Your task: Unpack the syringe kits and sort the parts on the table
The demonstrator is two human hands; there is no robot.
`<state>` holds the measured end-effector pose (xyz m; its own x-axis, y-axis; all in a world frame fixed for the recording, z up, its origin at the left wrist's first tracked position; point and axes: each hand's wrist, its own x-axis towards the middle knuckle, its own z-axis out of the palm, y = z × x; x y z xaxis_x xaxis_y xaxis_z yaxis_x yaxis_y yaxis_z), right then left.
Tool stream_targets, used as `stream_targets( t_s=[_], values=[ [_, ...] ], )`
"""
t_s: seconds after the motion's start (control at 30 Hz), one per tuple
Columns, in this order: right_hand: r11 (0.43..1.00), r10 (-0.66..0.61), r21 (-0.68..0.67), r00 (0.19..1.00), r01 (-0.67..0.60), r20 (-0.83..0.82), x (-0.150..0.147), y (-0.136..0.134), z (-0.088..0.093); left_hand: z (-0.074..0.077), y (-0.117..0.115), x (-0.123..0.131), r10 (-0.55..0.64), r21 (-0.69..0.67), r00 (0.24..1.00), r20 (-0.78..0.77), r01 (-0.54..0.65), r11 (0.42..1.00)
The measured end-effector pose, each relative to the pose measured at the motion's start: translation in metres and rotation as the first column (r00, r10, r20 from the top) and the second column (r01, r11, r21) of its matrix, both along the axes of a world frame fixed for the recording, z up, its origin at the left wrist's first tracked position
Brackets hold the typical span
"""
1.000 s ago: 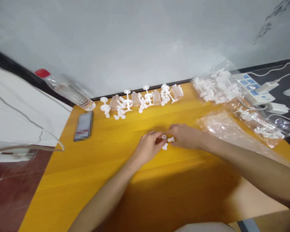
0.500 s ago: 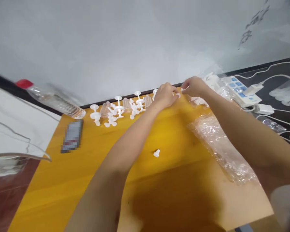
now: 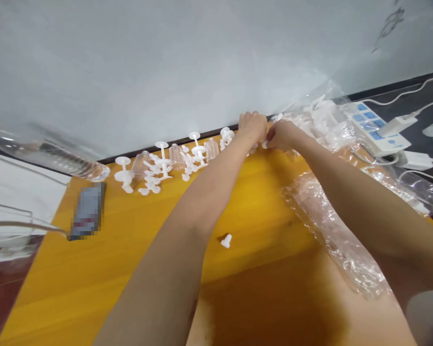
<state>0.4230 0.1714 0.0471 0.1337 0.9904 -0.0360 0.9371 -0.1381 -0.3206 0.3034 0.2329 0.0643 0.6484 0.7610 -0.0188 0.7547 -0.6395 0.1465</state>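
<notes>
Nearest me on the yellow table (image 3: 252, 202), a lone white piece (image 3: 226, 241) lies by itself, near the inner side of the person's left forearm (image 3: 191, 226); I'll place the rest by it. Right of the lone white piece, a crinkled see-through bag (image 3: 310, 197) lies flat, partly hidden behind the right forearm (image 3: 361, 202). Well to its left rests a dark, flat, rectangular thing (image 3: 88, 209), its surface blurred into blocks.

Farther off than the lone white piece, and mostly to its left, a row of white stemmed parts (image 3: 162, 158) and ribbed see-through cylinders (image 3: 176, 157) runs along the far edge, with small white bits heaped among them. Beyond the lone white piece and slightly right, the left hand (image 3: 253, 127) is at the end of that row, its back turned up and its fingers bent; I cannot tell whether they grip anything. Just beside it, the right hand (image 3: 283, 134) has thumb and fingers drawn together at a small white part (image 3: 264, 144), near the far edge; whether they pinch it or only touch it, I can't make out.

Far left of the lone white piece, a bottle (image 3: 50, 154) lies tilted in view. Far right and beyond it come a filled bag (image 3: 328, 120) of white parts and a power strip (image 3: 378, 127). Behind everything rises the grey wall (image 3: 202, 62).
</notes>
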Motion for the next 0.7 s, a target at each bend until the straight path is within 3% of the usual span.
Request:
stream_targets(
  t_s=[0.1, 0.17, 0.23, 0.33, 0.4, 0.5, 0.6, 0.7],
  values=[
    [0.999, -0.021, -0.029, 0.999, 0.020, -0.025, -0.009, -0.005, 0.001, 0.012, -0.001, -0.009, -0.011, -0.030, 0.999, 0.049, 0.012, 0.999],
    [0.999, -0.030, -0.029, 0.998, 0.029, -0.056, -0.014, -0.008, 0.002, 0.026, -0.011, -0.032, -0.029, -0.030, 0.988, 0.153, 0.034, 0.999],
    [0.999, -0.045, -0.033, 0.996, 0.043, -0.075, -0.017, -0.009, 0.002, 0.038, -0.032, -0.067, -0.043, -0.030, 0.962, 0.269, 0.053, 0.998],
    [0.998, -0.064, -0.033, 0.993, 0.060, -0.103, -0.018, -0.011, 0.001, 0.047, -0.083, -0.132, -0.042, -0.142, 0.941, 0.336, 0.094, 0.985],
    [0.997, -0.077, -0.019, 0.987, 0.075, -0.145, -0.017, -0.013, 0.002, 0.041, -0.125, -0.173, 0.006, -0.278, 0.962, 0.273, 0.073, 0.958],
    [0.995, -0.099, 0.001, 0.971, 0.102, -0.217, -0.016, -0.025, 0.013, 0.020, -0.183, -0.218, 0.072, -0.391, 0.980, 0.184, 0.005, 0.920],
    [0.996, -0.093, -0.032, 0.953, 0.087, -0.290, -0.026, -0.053, 0.034, -0.006, -0.222, -0.239, 0.003, -0.377, 0.983, 0.182, 0.067, 0.924],
    [0.982, 0.011, -0.166, 0.911, -0.086, -0.412, -0.051, -0.098, 0.051, -0.022, -0.234, -0.239, -0.043, -0.339, 0.958, 0.284, 0.142, 0.930]
  ],
)
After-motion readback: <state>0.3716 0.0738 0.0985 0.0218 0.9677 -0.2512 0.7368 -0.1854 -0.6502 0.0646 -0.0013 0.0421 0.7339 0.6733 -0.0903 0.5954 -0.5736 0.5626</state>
